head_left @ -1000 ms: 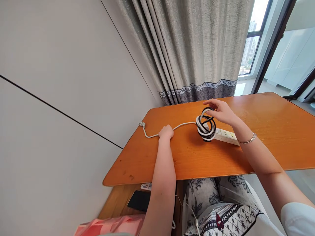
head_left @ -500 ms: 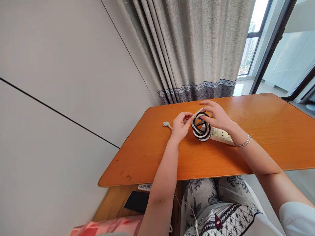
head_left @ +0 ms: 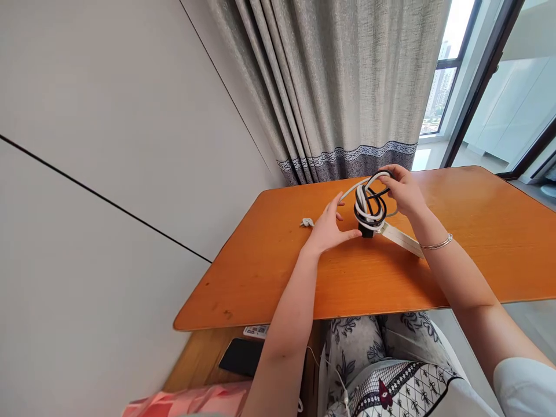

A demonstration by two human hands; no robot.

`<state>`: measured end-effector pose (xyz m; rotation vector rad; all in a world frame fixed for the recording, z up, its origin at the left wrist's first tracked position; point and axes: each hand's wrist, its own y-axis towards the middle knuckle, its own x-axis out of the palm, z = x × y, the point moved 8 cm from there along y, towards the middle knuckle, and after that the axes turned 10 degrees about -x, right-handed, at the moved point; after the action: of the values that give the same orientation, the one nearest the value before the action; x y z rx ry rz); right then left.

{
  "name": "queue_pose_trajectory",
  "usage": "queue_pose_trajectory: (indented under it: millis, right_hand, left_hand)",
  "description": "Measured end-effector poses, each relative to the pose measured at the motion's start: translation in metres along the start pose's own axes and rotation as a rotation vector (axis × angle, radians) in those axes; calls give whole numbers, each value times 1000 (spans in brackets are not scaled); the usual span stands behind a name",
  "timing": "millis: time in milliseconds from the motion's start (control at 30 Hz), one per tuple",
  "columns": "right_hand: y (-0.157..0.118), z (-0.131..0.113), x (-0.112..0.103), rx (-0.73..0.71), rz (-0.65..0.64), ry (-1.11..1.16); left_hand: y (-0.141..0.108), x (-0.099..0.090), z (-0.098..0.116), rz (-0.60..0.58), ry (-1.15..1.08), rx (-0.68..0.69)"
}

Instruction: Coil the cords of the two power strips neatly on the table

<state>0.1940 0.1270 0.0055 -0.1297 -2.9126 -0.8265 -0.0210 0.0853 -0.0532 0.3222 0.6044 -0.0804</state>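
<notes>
A bundle of black and white cables (head_left: pixel 369 205) is wound in loops above the orange-brown table (head_left: pixel 269 278). At its upper right, my right hand (head_left: pixel 402 188) has its fingers closed around the cable loops. My left hand (head_left: pixel 330 227) is to the left of the bundle with fingers spread, its thumb close to a black block (head_left: pixel 365 230) under the loops. A white strand runs from the bundle to behind the left fingers. The white power strip (head_left: pixel 402 239) lies tilted below the bundle, partly behind my right wrist. A white plug (head_left: pixel 307 222) rests left of my left hand.
Below the table's front edge, a black phone (head_left: pixel 241 356) lies on a wooden surface beside a pink item (head_left: pixel 186 401). A pale wall (head_left: pixel 108 145) stands at left, a grey curtain (head_left: pixel 343 87) behind the table.
My right hand has moved right and up, pulling the cable loops with it. My left hand has opened from a pinch. The power strip has rolled on its side, and the plug has shifted right.
</notes>
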Motion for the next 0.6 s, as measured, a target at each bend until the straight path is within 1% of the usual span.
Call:
queue_pose_trajectory:
  millis: [67,133,167,233,367,433,533,600]
  right_hand:
    - [3,12,-7,130,84,162]
    - [3,20,-9,216,158,297]
    - [2,21,-7,241,191,353]
    - [-2,21,-3,260,248,438]
    - [-15,9,13,199,290,501]
    - [-22,2,17,158,310,508]
    - [-25,-3,16,104,346,534]
    - [-23,-6,9,60,370,554]
  left_hand:
    - [0,11,-1,-58,-53,-26]
    - [0,24,0,-103,-103,-36]
    - [-1,30,2,-108,-114,-40]
    - [-4,40,5,-82,-129,-45]
    - [-7,58,8,-51,-232,-51]
    - [-6,61,7,-26,-289,-51]
    - [-2,61,-1,-23,-348,-91]
    - [1,58,-8,-49,-350,-139]
